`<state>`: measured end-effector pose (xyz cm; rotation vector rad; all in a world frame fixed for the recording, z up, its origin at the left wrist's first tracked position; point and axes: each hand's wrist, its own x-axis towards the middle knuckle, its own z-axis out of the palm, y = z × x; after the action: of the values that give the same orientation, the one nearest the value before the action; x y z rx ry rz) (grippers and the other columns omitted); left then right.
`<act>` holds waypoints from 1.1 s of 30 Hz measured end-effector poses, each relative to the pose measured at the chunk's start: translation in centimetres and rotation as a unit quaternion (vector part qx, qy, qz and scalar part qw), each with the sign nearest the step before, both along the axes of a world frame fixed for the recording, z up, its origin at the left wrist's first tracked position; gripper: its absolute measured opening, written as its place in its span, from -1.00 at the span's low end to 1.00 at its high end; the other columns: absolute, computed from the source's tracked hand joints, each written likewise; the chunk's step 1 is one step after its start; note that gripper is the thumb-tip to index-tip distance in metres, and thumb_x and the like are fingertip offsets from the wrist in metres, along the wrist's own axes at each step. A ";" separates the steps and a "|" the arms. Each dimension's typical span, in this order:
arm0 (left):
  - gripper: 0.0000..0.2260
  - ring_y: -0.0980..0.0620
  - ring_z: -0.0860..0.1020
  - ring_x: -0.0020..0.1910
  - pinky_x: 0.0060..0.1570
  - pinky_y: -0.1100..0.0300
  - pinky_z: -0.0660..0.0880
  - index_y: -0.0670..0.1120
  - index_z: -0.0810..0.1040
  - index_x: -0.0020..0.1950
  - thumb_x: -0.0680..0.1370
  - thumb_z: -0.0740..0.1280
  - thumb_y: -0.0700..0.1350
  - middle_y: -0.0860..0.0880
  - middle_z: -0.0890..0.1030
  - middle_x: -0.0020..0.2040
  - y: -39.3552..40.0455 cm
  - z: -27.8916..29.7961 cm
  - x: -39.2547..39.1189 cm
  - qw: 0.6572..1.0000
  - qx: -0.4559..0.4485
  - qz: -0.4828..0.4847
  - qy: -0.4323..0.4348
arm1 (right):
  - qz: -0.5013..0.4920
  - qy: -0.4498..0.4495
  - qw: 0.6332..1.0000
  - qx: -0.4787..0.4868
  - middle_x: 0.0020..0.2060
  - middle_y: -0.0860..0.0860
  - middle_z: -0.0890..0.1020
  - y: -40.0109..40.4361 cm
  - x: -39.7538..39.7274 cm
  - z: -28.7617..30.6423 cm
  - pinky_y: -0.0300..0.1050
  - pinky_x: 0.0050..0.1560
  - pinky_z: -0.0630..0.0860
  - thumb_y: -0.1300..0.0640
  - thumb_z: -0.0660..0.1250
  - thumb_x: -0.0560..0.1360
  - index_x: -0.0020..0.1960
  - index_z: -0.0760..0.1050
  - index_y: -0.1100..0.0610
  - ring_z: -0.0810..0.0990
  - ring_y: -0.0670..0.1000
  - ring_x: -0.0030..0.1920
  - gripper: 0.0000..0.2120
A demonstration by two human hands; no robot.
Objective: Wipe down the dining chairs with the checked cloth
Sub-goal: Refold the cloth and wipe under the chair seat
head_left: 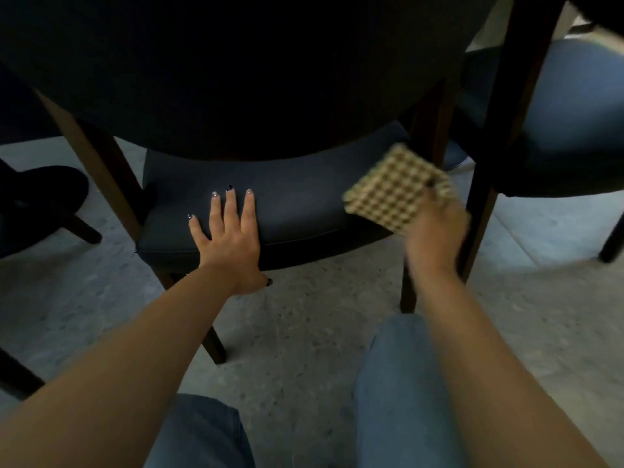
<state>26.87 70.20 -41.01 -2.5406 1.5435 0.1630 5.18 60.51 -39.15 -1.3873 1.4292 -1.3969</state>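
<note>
A dining chair with a dark blue padded seat (297, 197) and brown wooden legs stands right in front of me, its dark curved backrest filling the top of the view. My left hand (229, 238) rests flat on the seat's front left part, fingers straight and spread. My right hand (435, 228) holds a folded green-and-cream checked cloth (395, 190) at the seat's right edge; the hand and cloth are blurred.
A second blue chair (567, 106) stands at the right, close beside the first one's right leg (476, 211). A dark round stool or chair base (40, 201) lies at the left. My knees in blue jeans (391, 383) are low over the speckled grey floor.
</note>
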 end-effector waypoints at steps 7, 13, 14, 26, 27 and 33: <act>0.33 -0.23 -0.36 0.51 0.42 -0.34 -0.19 -0.07 -0.51 0.47 0.25 0.55 0.26 -0.15 -0.38 0.53 0.0 0.0 -0.2 1.000 0.003 0.001 -0.006 | -0.129 -0.066 0.977 0.155 0.05 0.08 0.59 -8.0 -6.7 -4.2 -0.19 0.19 0.45 0.12 0.08 0.64 0.22 0.50 0.20 0.55 0.08 0.16 -0.69; 0.34 -0.21 -0.35 0.52 0.42 -0.33 -0.21 -0.05 -0.48 0.49 0.23 0.58 0.22 -0.13 -0.35 0.54 -0.1 0.0 -0.3 1.000 -0.003 0.008 -0.006 | -0.105 -0.009 0.978 0.180 0.24 0.08 0.52 -5.1 0.9 -3.9 -0.01 0.31 0.41 0.20 0.04 0.62 0.43 0.33 0.12 0.50 0.08 0.24 -0.61; 0.34 -0.21 -0.34 0.52 0.42 -0.33 -0.21 -0.05 -0.48 0.49 0.22 0.59 0.20 -0.13 -0.35 0.54 -0.1 0.0 -0.4 1.000 -0.006 0.009 -0.007 | -0.106 -0.017 0.978 0.178 0.33 0.10 0.45 -4.0 1.9 -3.6 -0.05 0.35 0.35 0.25 0.04 0.62 0.49 0.23 0.14 0.44 0.10 0.32 -0.57; 0.30 -0.18 -0.33 0.52 0.41 -0.29 -0.25 -0.05 -0.42 0.52 0.25 0.59 0.14 -0.10 -0.31 0.55 0.3 -0.3 -0.2 0.999 -0.044 -0.007 -0.010 | 0.054 -0.283 0.869 0.403 -0.16 0.02 0.59 4.0 -0.1 -0.7 -0.06 0.01 0.55 0.29 0.16 0.58 0.03 0.48 0.04 0.58 0.01 -0.15 -0.80; 0.27 -0.16 -0.33 0.53 0.42 -0.27 -0.26 -0.06 -0.40 0.53 0.28 0.57 0.16 -0.09 -0.31 0.56 0.7 -0.5 0.0 0.998 -0.056 -0.019 -0.008 | 0.069 -0.297 0.860 0.409 -0.14 0.04 0.60 4.2 -0.4 -0.4 -0.01 0.05 0.55 0.29 0.19 0.56 0.00 0.47 0.06 0.60 0.04 -0.12 -0.83; 0.07 -0.07 -0.29 0.55 0.48 -0.09 -0.21 -0.09 -0.28 0.58 0.41 0.50 0.03 -0.08 -0.28 0.58 5.5 -4.0 0.2 0.959 -0.269 0.055 0.065 | 0.183 -0.115 0.970 0.110 0.11 -0.18 0.55 6.4 1.9 2.8 -0.25 0.07 0.49 0.22 0.15 0.61 0.32 0.43 0.01 0.54 -0.14 0.13 -0.68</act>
<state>27.09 75.65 -45.00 -3.0887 1.6785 -0.0941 7.04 66.94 -36.30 -1.2270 1.0757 -1.0856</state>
